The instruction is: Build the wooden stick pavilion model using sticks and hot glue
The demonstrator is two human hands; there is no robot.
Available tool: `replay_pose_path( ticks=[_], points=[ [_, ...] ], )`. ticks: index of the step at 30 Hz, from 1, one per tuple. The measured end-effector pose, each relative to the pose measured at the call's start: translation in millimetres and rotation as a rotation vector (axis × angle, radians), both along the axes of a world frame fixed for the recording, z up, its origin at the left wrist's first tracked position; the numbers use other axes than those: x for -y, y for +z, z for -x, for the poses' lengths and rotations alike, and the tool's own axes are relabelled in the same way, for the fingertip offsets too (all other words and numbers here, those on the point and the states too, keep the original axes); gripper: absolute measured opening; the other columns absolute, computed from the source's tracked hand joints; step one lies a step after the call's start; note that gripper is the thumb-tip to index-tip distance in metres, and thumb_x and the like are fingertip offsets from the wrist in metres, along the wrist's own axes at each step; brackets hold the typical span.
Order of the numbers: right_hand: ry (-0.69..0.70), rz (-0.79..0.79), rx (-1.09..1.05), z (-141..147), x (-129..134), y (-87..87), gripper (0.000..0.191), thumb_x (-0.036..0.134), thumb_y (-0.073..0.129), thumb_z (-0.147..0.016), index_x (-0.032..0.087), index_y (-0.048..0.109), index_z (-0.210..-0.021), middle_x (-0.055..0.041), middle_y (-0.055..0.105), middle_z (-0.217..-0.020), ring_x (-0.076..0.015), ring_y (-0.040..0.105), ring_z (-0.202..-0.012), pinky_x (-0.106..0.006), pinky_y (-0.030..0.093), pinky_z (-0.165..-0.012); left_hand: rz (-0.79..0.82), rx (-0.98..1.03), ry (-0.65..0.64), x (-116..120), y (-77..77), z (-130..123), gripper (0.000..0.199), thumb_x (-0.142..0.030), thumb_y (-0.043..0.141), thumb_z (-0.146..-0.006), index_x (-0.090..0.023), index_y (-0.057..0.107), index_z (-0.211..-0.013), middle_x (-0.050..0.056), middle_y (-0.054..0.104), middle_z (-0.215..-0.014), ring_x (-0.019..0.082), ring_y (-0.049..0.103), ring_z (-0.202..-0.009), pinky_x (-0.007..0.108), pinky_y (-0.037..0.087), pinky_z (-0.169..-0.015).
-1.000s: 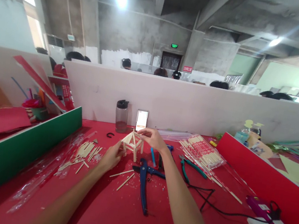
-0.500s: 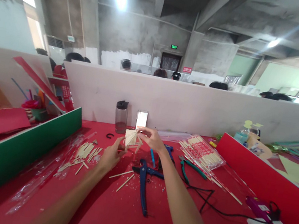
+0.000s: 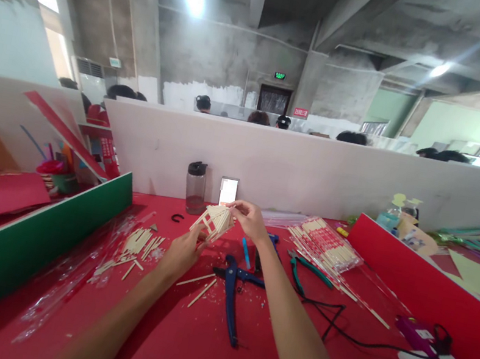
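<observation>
You hold the stick model (image 3: 222, 219) tilted in front of the phone (image 3: 229, 193), your left hand (image 3: 183, 251) gripping its near left side and your right hand (image 3: 252, 221) pinching its upper right edge. The step in hand looks like adjusting or checking the roof; the next move seems to call for a light, steady grip.

One left hand (image 3: 182, 252), one right hand (image 3: 251, 222) and one stick model (image 3: 220, 219) are seen. On the worktop (image 3: 172, 350), one bottle (image 3: 195, 190), one phone (image 3: 228, 193), one cutter (image 3: 230, 295), one pair of pliers (image 3: 313, 272) and, near the cutter, two loose sticks (image 3: 202, 293) are counted; the piled sticks (image 3: 136, 242) cannot be numbered.
</observation>
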State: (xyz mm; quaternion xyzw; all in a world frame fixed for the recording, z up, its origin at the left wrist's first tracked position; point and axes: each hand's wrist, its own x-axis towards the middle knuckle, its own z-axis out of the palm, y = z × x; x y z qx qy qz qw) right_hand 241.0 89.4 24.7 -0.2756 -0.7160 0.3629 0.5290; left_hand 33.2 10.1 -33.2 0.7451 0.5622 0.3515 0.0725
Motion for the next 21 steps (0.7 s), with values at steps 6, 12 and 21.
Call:
replay_pose_path(
  ticks=[6, 12, 21],
  points=[
    [-0.041, 0.033, -0.087, -8, -5, -1.6, 0.024, 0.041, 0.067, -0.082, 0.018, 0.071, -0.089, -0.0082, 0.075, -0.1, -0.021, 0.069, -0.095, -0.034, 0.052, -0.089, -0.012, 0.029, -0.06, -4, -7.8, 4, 0.032, -0.036, 0.051, -0.093, -0.026, 0.05, -0.123, 0.004, 0.073, -0.109, 0.022, 0.071, -0.099, 0.028, 0.05, -0.079],
    [-0.053, 0.106, -0.207, -19, -12, -3.4, 0.028, 0.043, 0.072, -0.078, 0.018, 0.069, -0.088, -0.01, 0.075, -0.103, -0.0228, 0.069, -0.096, -0.036, 0.054, -0.087, 0.015, 0.048, -0.136, -4, -9.2, 3, 0.021, -0.038, 0.05, -0.093, -0.025, 0.057, -0.107, 0.005, 0.072, -0.107, 0.02, 0.07, -0.094, 0.029, 0.051, -0.082],
    [-0.065, 0.106, -0.189, -24, -8, -0.2, 0.027, 0.043, 0.071, -0.077, 0.019, 0.071, -0.089, -0.008, 0.075, -0.099, -0.0212, 0.069, -0.092, -0.034, 0.054, -0.086, -0.038, 0.014, -0.197, -1, -5.0, 1, 0.024, -0.033, 0.048, -0.092, -0.021, 0.063, -0.106, 0.008, 0.071, -0.1, 0.021, 0.067, -0.089, 0.032, 0.05, -0.082]
  ],
)
